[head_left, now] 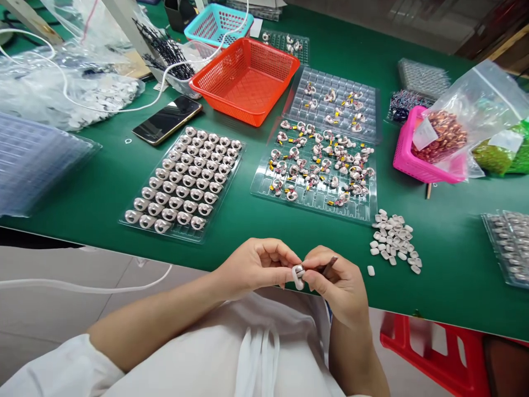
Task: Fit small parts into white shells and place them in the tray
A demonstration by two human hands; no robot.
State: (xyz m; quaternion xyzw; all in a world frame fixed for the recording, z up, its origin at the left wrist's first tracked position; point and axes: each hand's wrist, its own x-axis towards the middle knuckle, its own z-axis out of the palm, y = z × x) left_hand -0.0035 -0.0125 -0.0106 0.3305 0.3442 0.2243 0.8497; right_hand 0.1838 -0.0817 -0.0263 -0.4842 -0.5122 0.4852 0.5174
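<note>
Lower centre of frame: left hand [258, 266] and right hand [342, 284] grips both pinching one small white-and-silver piece [297, 278], judged unfinished; silvery pieces [182, 191] fill the tray [193, 236] at centre left, while wired parts [317, 152], upper centre-right, and loose white caps [394, 236], right, seem yet unused.

Phone [167, 119] face-up, screen dark, to my left. Red basket [252, 91] just beyond it, blue basket [204, 34] behind. Off to my right: pink basket [413, 165] with bagged copper-coloured bits [446, 135]. Red plastic stool [475, 358] below the surface [450, 253] edge.
</note>
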